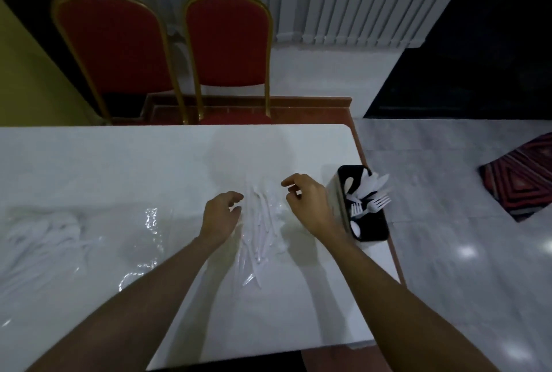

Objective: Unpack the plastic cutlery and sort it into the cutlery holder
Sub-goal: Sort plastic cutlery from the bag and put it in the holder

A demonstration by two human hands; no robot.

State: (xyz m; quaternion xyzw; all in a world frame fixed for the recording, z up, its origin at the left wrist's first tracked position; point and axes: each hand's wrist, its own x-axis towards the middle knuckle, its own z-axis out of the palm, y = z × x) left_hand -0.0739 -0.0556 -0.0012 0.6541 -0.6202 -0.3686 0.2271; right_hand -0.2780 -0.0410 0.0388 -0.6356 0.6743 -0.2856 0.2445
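A loose pile of white plastic knives lies on the white table, inside a clear wrapper that barely shows. My left hand hovers at the pile's left edge with curled fingers apart, holding nothing. My right hand hovers at the pile's right edge, thumb and fingers apart, also holding nothing. Just right of that hand stands the black cutlery holder, near the table's right edge. White forks, knives and spoons stick out of its compartments.
Clear crumpled plastic wrap and a blurred heap of white cutlery lie at the table's left. Two red chairs with gold frames stand behind the table. A patterned rug lies on the tiled floor at right.
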